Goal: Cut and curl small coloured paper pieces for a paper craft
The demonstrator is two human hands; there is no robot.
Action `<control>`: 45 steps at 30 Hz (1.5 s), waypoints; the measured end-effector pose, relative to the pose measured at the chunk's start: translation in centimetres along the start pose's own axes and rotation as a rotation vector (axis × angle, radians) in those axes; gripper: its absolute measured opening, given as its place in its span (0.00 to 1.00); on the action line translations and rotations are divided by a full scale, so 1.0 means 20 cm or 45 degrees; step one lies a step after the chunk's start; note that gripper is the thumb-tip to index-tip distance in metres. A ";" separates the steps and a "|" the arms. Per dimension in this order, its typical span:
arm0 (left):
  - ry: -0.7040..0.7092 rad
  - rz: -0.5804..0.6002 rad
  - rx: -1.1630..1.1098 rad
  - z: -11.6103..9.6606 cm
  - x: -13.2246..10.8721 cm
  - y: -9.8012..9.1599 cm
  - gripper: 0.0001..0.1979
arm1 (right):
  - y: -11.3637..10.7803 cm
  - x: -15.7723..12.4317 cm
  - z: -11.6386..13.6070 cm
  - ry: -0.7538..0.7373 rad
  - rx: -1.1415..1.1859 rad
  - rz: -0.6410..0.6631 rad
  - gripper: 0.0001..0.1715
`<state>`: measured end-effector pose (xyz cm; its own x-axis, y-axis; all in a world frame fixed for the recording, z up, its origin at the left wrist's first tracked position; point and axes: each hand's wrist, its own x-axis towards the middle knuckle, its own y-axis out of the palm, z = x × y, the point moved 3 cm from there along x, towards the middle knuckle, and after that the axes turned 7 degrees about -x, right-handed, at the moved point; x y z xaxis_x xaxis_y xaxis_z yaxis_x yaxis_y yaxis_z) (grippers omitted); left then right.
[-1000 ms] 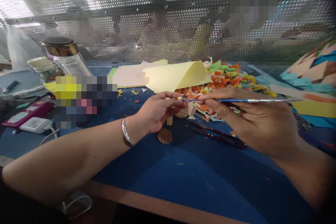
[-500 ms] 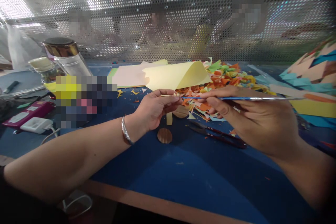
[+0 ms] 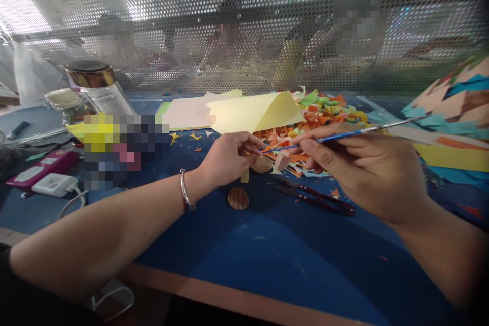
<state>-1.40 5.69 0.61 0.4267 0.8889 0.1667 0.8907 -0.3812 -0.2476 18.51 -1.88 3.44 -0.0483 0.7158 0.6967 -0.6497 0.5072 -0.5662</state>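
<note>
My right hand (image 3: pixel 362 173) is closed in a pen-like grip on a slim blue-and-silver stick (image 3: pixel 344 134), whose silver end slants up to the right. The stick's blue tip reaches my left hand (image 3: pixel 233 158), where the thumb and fingers are pinched together. Whatever lies between those left fingertips is hidden or too small to make out. Below the hands, a round brown wooden disc (image 3: pixel 238 198) lies on the blue table (image 3: pixel 267 265), and a second wooden disc (image 3: pixel 262 164) is partly covered. Dark-handled scissors (image 3: pixel 317 196) lie to their right.
Behind the hands, cut paper scraps (image 3: pixel 324 112) are heaped beside yellow paper sheets (image 3: pixel 255 112). A layered paper piece (image 3: pixel 454 91) stands at right. At left are a bottle (image 3: pixel 103 91), a jar (image 3: pixel 66 104) and a white charger (image 3: pixel 55 184). People sit beyond a perforated screen (image 3: pixel 260 20).
My left hand has rolled over so its back shows more, and its fingers have curled. The stick has tilted, its silver end rising. Pale bits at the left fingertips no longer show.
</note>
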 end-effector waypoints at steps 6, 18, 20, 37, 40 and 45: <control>0.057 0.053 -0.175 -0.04 -0.02 0.03 0.11 | 0.01 0.00 0.01 0.022 0.047 0.023 0.13; -0.063 0.302 -0.431 -0.06 -0.07 0.11 0.14 | 0.02 0.00 0.03 0.179 0.229 0.029 0.14; -0.097 0.320 -0.503 -0.05 -0.07 0.11 0.14 | 0.01 0.00 0.01 0.199 0.217 0.004 0.15; -0.028 0.354 -0.054 -0.06 -0.09 0.12 0.10 | 0.03 0.03 -0.02 0.292 0.245 0.046 0.24; 0.202 0.272 0.123 -0.09 -0.10 0.11 0.08 | 0.04 0.03 0.01 0.288 0.263 0.079 0.26; 0.412 0.290 0.206 -0.12 -0.10 0.10 0.13 | 0.05 0.01 -0.01 0.428 0.385 0.046 0.27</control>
<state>0.00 2.45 2.14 0.6601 0.6512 0.3745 0.7427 -0.4911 -0.4551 17.91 -1.20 2.86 0.1421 0.8719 0.4687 -0.8469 0.3522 -0.3984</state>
